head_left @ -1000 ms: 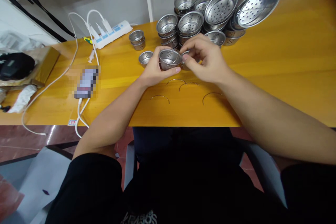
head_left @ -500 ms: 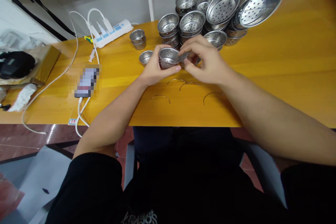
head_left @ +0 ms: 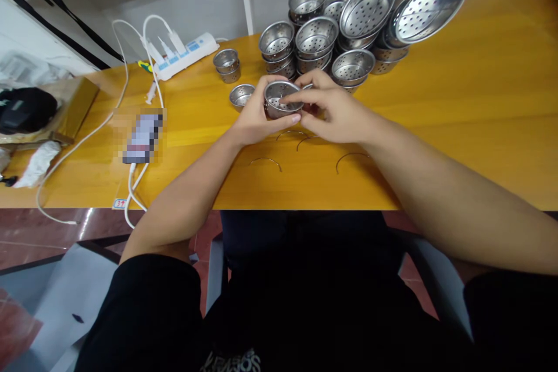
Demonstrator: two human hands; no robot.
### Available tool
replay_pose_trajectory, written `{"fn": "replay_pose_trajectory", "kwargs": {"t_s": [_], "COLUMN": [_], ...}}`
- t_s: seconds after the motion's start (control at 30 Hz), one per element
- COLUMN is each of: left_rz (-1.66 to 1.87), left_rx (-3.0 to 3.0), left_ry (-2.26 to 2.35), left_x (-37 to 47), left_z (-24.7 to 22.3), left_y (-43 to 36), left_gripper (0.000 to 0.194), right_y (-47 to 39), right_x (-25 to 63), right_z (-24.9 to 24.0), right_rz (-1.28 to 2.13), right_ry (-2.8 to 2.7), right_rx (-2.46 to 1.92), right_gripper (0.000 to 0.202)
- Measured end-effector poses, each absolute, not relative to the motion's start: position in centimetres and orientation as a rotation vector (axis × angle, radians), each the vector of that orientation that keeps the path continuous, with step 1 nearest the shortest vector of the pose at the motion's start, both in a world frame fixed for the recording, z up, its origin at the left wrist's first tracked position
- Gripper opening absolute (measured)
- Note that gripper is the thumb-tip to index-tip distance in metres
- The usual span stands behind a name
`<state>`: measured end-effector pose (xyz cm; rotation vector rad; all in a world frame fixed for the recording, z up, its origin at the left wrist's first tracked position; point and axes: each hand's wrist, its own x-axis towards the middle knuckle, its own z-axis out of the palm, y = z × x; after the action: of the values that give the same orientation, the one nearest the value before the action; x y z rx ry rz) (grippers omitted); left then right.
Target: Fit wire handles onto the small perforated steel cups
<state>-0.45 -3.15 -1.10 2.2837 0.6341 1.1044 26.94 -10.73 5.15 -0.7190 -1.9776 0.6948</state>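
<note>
A small perforated metal cup (head_left: 275,106) is held upright above the table by my left hand (head_left: 255,115), whose fingers wrap round its left side and front. My right hand (head_left: 331,109) is at the cup's right side, with one finger reaching over the rim into the cup and the thumb near its right edge. Whether the other right fingers grip anything is hidden. Several thin curved wires lie on the table in front, one (head_left: 267,160) at the left and another (head_left: 351,156) near my right forearm. Another small cup (head_left: 240,95) stands just left of my left hand.
Stacks of perforated metal cups (head_left: 316,38) and wider bowls (head_left: 429,9) stand behind my hands. Two small stacked cups (head_left: 226,64) are at the back left. Left of them are a white power strip (head_left: 187,57), cables, and a phone (head_left: 143,136) on the table (head_left: 457,128).
My right index finger has moved left and now reaches over the rim into the held cup. My left hand still holds that cup in nearly the same place.
</note>
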Motion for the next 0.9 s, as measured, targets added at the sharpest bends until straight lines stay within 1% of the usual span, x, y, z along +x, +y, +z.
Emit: {"fn": "replay_pose_trajectory", "kwargs": {"t_s": [0.17,0.23,0.33,0.4,0.53,0.67,0.77,0.9], "left_rz": [1.149,1.171,1.195,1.181,1.180,1.295,1.385,1.459], "left_rx": [2.263,2.246,2.212,2.198,2.196,2.203,2.235,2.278], "left_ry": [0.608,0.625,0.564,0.550,0.545,0.620,0.779,0.906], "left_x": [-0.3,-0.1,0.2,0.3,-0.2,-1.4,-2.4,-3.6], "left_z": [-1.1,-1.3,-1.7,-2.0,-2.2,-1.7,-0.9,0.3], "left_y": [-2.9,-2.7,-2.4,-2.3,-1.8,-0.7,0.1,0.3], "left_gripper": [0.118,0.119,0.123,0.123,0.116,0.100,0.097,0.092], "right_y": [-11.3,-11.6,-11.8,-11.6,-10.3,-8.6,-7.6,-7.3], "right_x": [27.1,27.2,27.3,27.6,29.7,34.0,36.8,38.0], "right_z": [6.0,6.5,6.8,6.8,7.2,9.0,10.2,10.5], "right_rz": [0.766,0.763,0.662,0.597,0.430,0.123,-0.100,-0.127], "right_ry": [-1.939,-1.919,-1.921,-1.929,-1.963,-1.927,-1.878,-1.795], "right_rx": [-0.733,-0.765,-0.780,-0.778,-0.761,-0.855,-0.979,-1.006], "right_gripper": [0.044,0.043,0.038,0.039,0.043,0.035,0.030,0.034]}}
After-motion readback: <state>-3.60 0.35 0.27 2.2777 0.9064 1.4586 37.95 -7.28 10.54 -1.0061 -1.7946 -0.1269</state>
